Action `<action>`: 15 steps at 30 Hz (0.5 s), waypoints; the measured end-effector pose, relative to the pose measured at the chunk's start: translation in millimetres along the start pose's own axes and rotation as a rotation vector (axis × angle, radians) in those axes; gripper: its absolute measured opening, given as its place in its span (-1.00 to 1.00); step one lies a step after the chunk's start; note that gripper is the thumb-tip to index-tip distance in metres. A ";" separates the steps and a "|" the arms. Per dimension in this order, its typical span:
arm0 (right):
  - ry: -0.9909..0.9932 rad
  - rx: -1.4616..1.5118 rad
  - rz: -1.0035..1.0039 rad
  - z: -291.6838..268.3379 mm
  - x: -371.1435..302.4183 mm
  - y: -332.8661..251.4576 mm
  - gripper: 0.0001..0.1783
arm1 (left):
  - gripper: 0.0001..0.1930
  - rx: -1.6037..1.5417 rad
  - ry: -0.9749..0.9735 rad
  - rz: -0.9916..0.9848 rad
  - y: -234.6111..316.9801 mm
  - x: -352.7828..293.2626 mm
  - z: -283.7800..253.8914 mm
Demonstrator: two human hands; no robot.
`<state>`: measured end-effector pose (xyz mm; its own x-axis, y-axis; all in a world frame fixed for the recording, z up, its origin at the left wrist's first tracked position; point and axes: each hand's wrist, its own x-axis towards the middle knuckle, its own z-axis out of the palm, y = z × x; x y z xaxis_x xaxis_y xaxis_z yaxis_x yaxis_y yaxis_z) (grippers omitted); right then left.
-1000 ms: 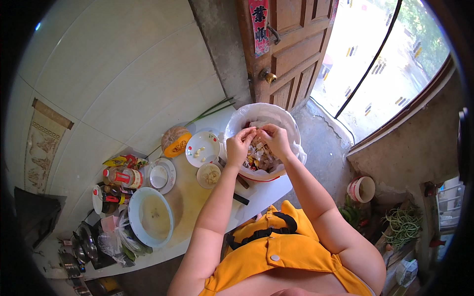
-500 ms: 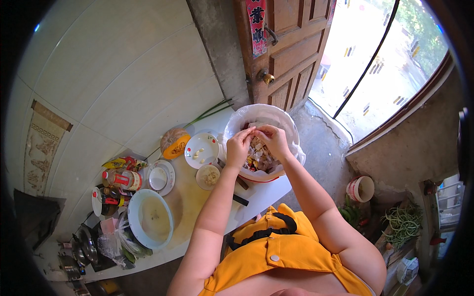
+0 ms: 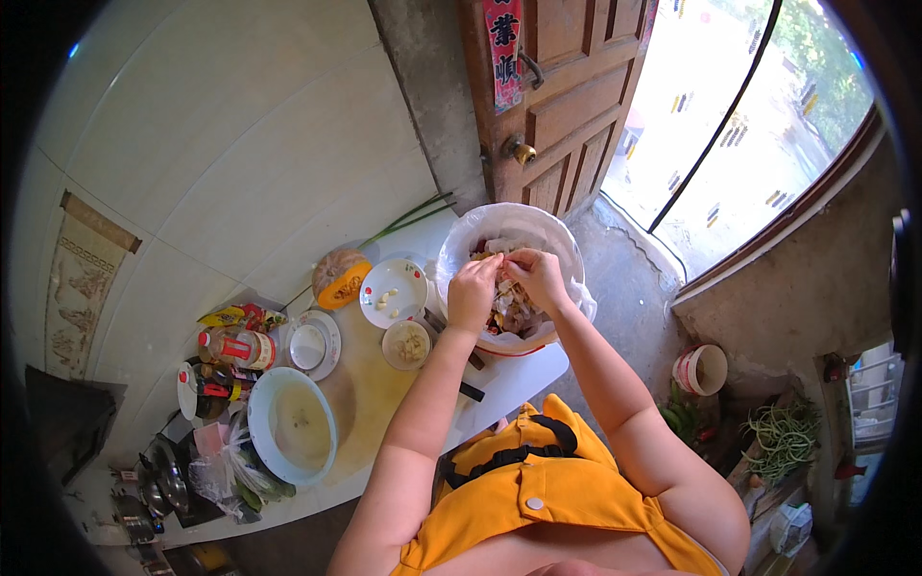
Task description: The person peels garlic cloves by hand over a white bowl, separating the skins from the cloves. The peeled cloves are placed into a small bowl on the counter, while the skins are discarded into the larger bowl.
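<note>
Both my hands meet over a bin [image 3: 565,233] lined with a white plastic bag and holding peels and other scraps [image 3: 514,315]. My left hand [image 3: 473,291] is closed, its fingertips pinched near the right hand's. My right hand [image 3: 539,278] pinches too; whatever small thing lies between the fingers is too small to make out. Left of the bin, a white plate [image 3: 405,280] carries several pale peeled cloves [image 3: 384,300] that look like garlic. A small bowl [image 3: 406,346] with pale pieces in it stands nearer me, beside a knife's black handle [image 3: 471,391].
On the table [image 3: 370,422] are a cut pumpkin [image 3: 342,282], a stacked bowl and plate [image 3: 329,363], a light blue basin of cloudy water [image 3: 332,415] and sauce bottles [image 3: 235,348]. A wooden door [image 3: 567,120] stands open ahead. A small bucket [image 3: 688,371] and green vegetables [image 3: 784,437] sit at right.
Both hands have lowered slightly toward the scraps, and the left hand has turned so that its back shows more. The things on the table stay where they were.
</note>
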<state>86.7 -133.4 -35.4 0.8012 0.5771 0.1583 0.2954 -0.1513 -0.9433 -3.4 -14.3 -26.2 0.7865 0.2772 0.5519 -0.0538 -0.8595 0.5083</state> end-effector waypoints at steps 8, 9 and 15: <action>0.046 0.140 0.058 5.1 0.4 -4.4 -0.84 | -0.74 -0.241 -0.033 -0.246 -0.2 4.3 -3.6; 0.047 0.119 0.049 4.7 0.1 -7.4 -0.84 | -0.73 -0.264 -0.021 -0.244 -2.9 4.1 -3.4; 0.084 0.046 -0.059 3.1 -0.3 -10.6 -0.83 | -0.72 -0.180 0.002 -0.140 -4.1 3.5 -2.6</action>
<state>81.7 -129.6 -26.3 0.8245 0.5143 0.2362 0.3208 -0.0808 -0.9437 -2.0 -8.7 -24.6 0.7928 0.3895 0.4689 -0.0532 -0.7220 0.6898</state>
